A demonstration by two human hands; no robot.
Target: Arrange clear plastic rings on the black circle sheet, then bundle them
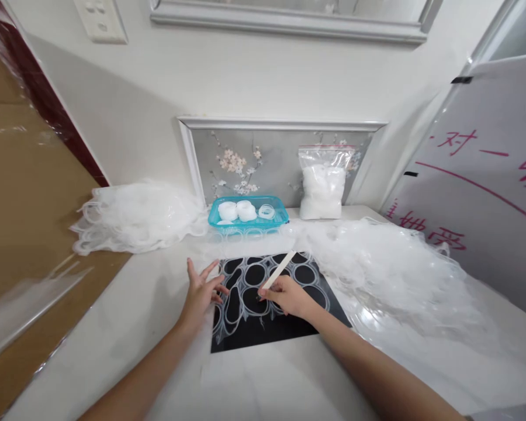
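Observation:
A black mat [280,330] lies on the white table, with a translucent sheet of joined rings [244,275] spread over it. My right hand [287,295] is closed round a flat whitish stick [279,269], its fingers low over the middle rings. The stick slants up and to the right out of the grip. At the mat's left edge my left hand [204,290] has its fingers spread over the leftmost rings, holding nothing that I can see. Whether its fingertips touch the sheet is unclear.
Behind the mat stands a blue tray [281,217] with stacks of white rings [246,210]. A zip bag of white material [323,190] leans at the wall. Translucent piles lie left [142,216] and right [390,269]. A cardboard surface [30,193] borders the left.

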